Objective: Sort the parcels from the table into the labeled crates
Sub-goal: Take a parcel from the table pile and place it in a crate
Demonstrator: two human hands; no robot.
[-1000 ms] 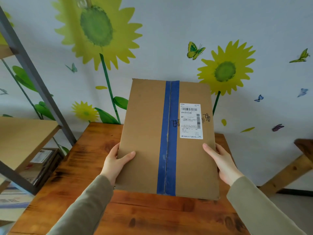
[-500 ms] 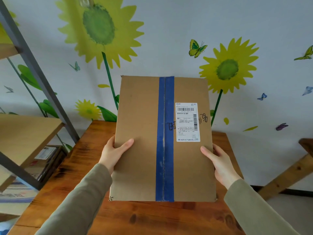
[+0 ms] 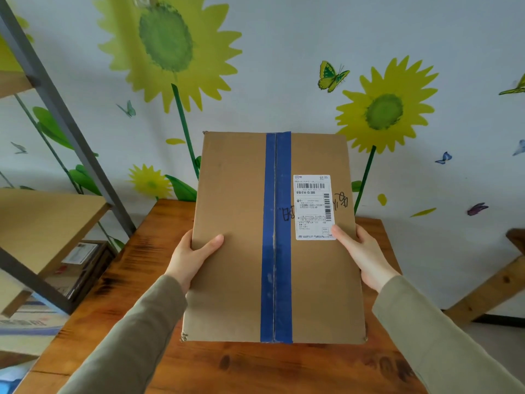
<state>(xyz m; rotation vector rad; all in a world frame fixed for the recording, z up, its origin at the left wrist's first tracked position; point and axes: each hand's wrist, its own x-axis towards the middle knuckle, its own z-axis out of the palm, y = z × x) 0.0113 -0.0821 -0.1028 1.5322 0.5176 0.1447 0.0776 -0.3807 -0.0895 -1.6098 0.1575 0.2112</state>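
Note:
A flat brown cardboard parcel (image 3: 235, 251) with a blue tape strip down its middle and a white shipping label (image 3: 312, 207) on its right half is held up above the wooden table (image 3: 119, 280), its face tilted toward me. My left hand (image 3: 190, 257) grips its left edge, thumb across the front. My right hand (image 3: 363, 257) grips the right edge, thumb lying on the label's lower corner. The fingers of both hands are hidden behind the parcel.
A metal-framed shelf unit (image 3: 48, 223) with wooden boards stands at the left, with labeled packages (image 3: 82, 254) stored low under it. Part of another wooden table (image 3: 500, 280) shows at the right. A sunflower-painted wall (image 3: 284, 66) is close behind.
The parcel has straightened from a rightward tilt to nearly square and come a bit closer to me. Both hands kept their hold; the right thumb now reaches the label.

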